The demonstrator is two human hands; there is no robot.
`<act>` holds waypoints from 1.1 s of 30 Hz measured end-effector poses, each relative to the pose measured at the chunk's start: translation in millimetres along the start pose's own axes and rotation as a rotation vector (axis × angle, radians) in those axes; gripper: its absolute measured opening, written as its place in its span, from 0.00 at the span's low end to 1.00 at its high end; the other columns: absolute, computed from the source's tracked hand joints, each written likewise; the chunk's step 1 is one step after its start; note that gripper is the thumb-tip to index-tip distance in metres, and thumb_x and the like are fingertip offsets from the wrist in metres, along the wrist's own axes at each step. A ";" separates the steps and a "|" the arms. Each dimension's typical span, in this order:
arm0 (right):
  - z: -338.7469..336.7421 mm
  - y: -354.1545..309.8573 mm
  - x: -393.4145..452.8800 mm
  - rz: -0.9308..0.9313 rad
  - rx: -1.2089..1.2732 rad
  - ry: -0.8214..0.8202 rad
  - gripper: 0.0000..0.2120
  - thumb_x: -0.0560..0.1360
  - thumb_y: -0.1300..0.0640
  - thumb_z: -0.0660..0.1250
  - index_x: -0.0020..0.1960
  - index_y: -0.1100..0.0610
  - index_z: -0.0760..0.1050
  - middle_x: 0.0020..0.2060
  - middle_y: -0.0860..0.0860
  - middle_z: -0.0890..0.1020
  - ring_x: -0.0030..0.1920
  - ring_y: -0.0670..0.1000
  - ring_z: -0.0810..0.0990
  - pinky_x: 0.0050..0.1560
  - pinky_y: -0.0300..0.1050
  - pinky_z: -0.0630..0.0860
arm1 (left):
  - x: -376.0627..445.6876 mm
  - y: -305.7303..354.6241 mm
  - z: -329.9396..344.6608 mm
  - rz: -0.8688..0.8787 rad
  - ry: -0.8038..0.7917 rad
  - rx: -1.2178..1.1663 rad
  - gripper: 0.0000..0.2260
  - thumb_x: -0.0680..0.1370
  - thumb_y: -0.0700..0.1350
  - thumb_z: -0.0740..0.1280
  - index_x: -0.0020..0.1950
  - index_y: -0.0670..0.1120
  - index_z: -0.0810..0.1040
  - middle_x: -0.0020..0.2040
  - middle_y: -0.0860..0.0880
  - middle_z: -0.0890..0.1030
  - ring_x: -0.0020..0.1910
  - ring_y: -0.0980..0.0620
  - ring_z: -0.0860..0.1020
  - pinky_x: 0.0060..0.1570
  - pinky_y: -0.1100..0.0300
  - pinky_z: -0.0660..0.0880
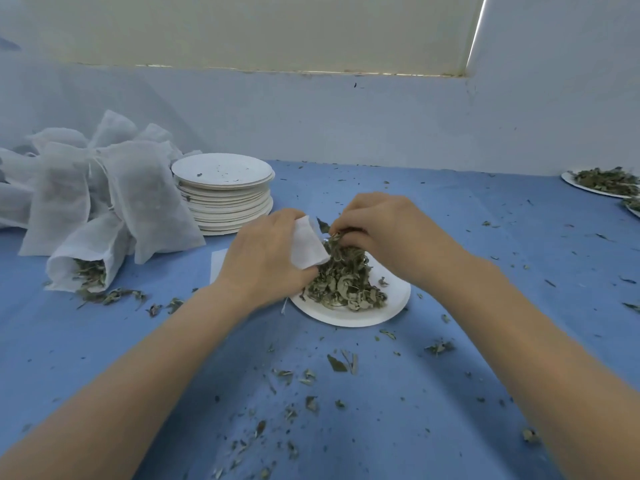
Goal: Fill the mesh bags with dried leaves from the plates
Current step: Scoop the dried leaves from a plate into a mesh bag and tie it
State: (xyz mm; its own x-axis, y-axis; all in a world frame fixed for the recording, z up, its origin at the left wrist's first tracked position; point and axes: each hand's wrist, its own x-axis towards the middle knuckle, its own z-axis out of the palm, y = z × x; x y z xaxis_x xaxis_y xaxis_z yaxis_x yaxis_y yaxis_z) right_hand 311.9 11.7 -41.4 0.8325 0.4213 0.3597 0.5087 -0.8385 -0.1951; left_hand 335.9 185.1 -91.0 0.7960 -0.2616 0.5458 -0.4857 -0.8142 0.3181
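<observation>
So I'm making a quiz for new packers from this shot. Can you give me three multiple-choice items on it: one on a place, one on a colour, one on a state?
1. Where is the stack of empty plates?
A. Left of the hands, beside the mesh bags
B. At the near table edge
C. At the far right

2. What colour is the table cover?
A. Green
B. Blue
C. Red

3. What is the right hand doing?
A. Lying flat on the cover
B. Holding a plate
C. Pinching dried leaves above the plate

Answers:
1. A: the stack stands by the heap of mesh bags.
2. B: the cover is blue all over.
3. C: its fingers grip dried leaves over the plate, while the left hand holds a mesh bag.
</observation>
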 end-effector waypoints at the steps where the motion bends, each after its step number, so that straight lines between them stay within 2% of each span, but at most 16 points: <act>1: 3.5 -1.8 0.0 -0.022 -0.007 0.006 0.11 0.77 0.59 0.65 0.57 0.54 0.80 0.53 0.50 0.79 0.55 0.49 0.74 0.56 0.40 0.67 | 0.1 1.0 0.4 0.024 0.007 -0.002 0.26 0.66 0.50 0.72 0.62 0.44 0.72 0.54 0.47 0.78 0.52 0.44 0.74 0.46 0.59 0.65; 3: 10.6 -6.5 -1.5 -0.056 0.106 0.089 0.09 0.74 0.61 0.68 0.53 0.54 0.82 0.46 0.50 0.80 0.49 0.48 0.76 0.51 0.37 0.69 | 0.1 3.5 0.9 0.076 0.006 0.002 0.26 0.67 0.49 0.73 0.61 0.42 0.73 0.53 0.45 0.79 0.51 0.43 0.75 0.50 0.55 0.68; 5: 15.9 -9.5 -4.2 0.013 0.354 0.164 0.09 0.70 0.63 0.71 0.48 0.53 0.82 0.40 0.46 0.82 0.42 0.44 0.79 0.48 0.33 0.72 | -0.8 6.7 0.5 0.088 0.005 -0.014 0.25 0.67 0.49 0.72 0.61 0.41 0.74 0.51 0.45 0.80 0.51 0.43 0.75 0.50 0.53 0.68; 7: 19.8 -10.7 -5.4 0.127 0.614 0.193 0.13 0.68 0.64 0.73 0.45 0.49 0.76 0.38 0.42 0.82 0.40 0.40 0.81 0.46 0.32 0.76 | -2.0 9.0 -0.1 0.094 0.004 -0.067 0.25 0.68 0.50 0.72 0.61 0.41 0.74 0.51 0.46 0.79 0.50 0.45 0.75 0.49 0.53 0.69; 9: 25.5 -11.7 -4.8 0.205 0.733 0.224 0.19 0.67 0.64 0.74 0.43 0.47 0.66 0.38 0.43 0.82 0.37 0.39 0.81 0.42 0.32 0.76 | -3.7 9.8 0.7 0.122 -0.012 -0.103 0.25 0.68 0.48 0.73 0.61 0.40 0.74 0.51 0.46 0.79 0.50 0.44 0.76 0.50 0.51 0.70; 12: 34.0 -16.4 -3.9 0.228 0.648 0.290 0.21 0.68 0.64 0.72 0.42 0.47 0.60 0.37 0.44 0.80 0.34 0.41 0.79 0.35 0.28 0.70 | -6.3 10.7 3.7 0.174 -0.021 -0.076 0.25 0.67 0.46 0.75 0.60 0.38 0.75 0.51 0.44 0.80 0.49 0.42 0.76 0.50 0.51 0.69; 14: 35.1 -19.4 -3.2 0.228 0.648 0.285 0.21 0.68 0.67 0.69 0.42 0.46 0.61 0.35 0.43 0.81 0.35 0.42 0.80 0.35 0.30 0.72 | -7.0 11.5 4.0 0.164 0.006 -0.078 0.24 0.67 0.46 0.75 0.59 0.38 0.75 0.49 0.45 0.80 0.48 0.43 0.77 0.49 0.54 0.69; 17: 28.7 -16.7 -3.1 0.190 0.658 0.134 0.17 0.71 0.65 0.66 0.46 0.44 0.66 0.36 0.38 0.83 0.40 0.40 0.80 0.43 0.33 0.75 | -5.9 10.4 2.4 0.116 0.039 -0.112 0.23 0.67 0.47 0.74 0.59 0.41 0.75 0.51 0.47 0.80 0.49 0.46 0.77 0.48 0.55 0.70; 19: 21.9 -12.4 -3.9 0.152 0.710 0.032 0.15 0.73 0.64 0.64 0.49 0.45 0.68 0.41 0.39 0.85 0.39 0.42 0.78 0.44 0.36 0.74 | -4.6 9.1 1.4 0.045 0.050 -0.151 0.24 0.68 0.49 0.72 0.61 0.43 0.74 0.53 0.49 0.80 0.50 0.48 0.77 0.49 0.56 0.70; 21: 16.3 -9.0 -4.7 0.139 0.799 0.016 0.16 0.73 0.66 0.62 0.50 0.46 0.70 0.45 0.40 0.85 0.39 0.43 0.78 0.45 0.37 0.73 | -3.4 8.5 0.7 -0.021 0.070 -0.201 0.23 0.68 0.49 0.71 0.61 0.46 0.74 0.51 0.50 0.79 0.50 0.48 0.76 0.47 0.56 0.71; 22: 14.8 -8.1 -5.4 0.141 0.821 0.039 0.16 0.72 0.66 0.64 0.50 0.46 0.71 0.46 0.40 0.84 0.43 0.42 0.80 0.49 0.37 0.75 | -3.0 8.3 0.2 -0.047 0.073 -0.222 0.22 0.68 0.49 0.71 0.60 0.48 0.74 0.50 0.51 0.79 0.50 0.49 0.76 0.47 0.55 0.71; 25: 16.7 -2.8 -7.4 0.149 0.696 0.146 0.15 0.70 0.60 0.71 0.52 0.46 0.72 0.51 0.40 0.81 0.55 0.39 0.77 0.58 0.40 0.74 | -3.3 7.3 -0.2 -0.053 0.066 -0.240 0.21 0.67 0.51 0.70 0.59 0.48 0.74 0.49 0.53 0.78 0.49 0.50 0.75 0.48 0.54 0.72; 27: 19.9 0.9 -8.3 0.204 0.500 0.094 0.19 0.70 0.50 0.71 0.58 0.41 0.70 0.58 0.41 0.75 0.57 0.41 0.73 0.59 0.41 0.72 | -3.8 6.6 -0.2 -0.040 0.057 -0.242 0.22 0.66 0.51 0.70 0.58 0.48 0.74 0.48 0.54 0.77 0.49 0.51 0.75 0.47 0.55 0.72; 28: 20.9 2.6 -8.7 0.243 0.434 0.028 0.21 0.70 0.46 0.70 0.61 0.40 0.69 0.60 0.42 0.72 0.57 0.42 0.73 0.57 0.40 0.71 | -4.2 6.5 -0.1 -0.038 0.049 -0.245 0.22 0.66 0.52 0.70 0.58 0.48 0.74 0.48 0.55 0.77 0.49 0.51 0.75 0.48 0.56 0.72; 30: 23.0 4.6 -8.8 0.295 0.425 -0.071 0.21 0.72 0.43 0.67 0.63 0.39 0.70 0.59 0.42 0.73 0.51 0.39 0.75 0.51 0.35 0.69 | -4.5 6.3 0.4 -0.032 0.036 -0.253 0.22 0.66 0.52 0.70 0.58 0.48 0.74 0.48 0.56 0.77 0.49 0.52 0.75 0.49 0.56 0.72; 33: 25.2 3.4 -8.4 0.296 0.455 -0.042 0.14 0.72 0.46 0.67 0.57 0.40 0.76 0.50 0.39 0.79 0.42 0.34 0.76 0.41 0.27 0.68 | -4.6 5.3 0.4 -0.002 0.023 -0.252 0.19 0.68 0.49 0.72 0.57 0.47 0.75 0.46 0.56 0.76 0.48 0.52 0.76 0.49 0.57 0.71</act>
State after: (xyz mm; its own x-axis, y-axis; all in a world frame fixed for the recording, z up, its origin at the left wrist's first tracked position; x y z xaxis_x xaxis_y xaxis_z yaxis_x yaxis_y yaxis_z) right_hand 312.1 14.0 -68.1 0.9579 0.2109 0.1948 0.2871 -0.6930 -0.6613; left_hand 329.8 181.7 -92.2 0.7898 -0.2462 0.5618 -0.5616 -0.6587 0.5007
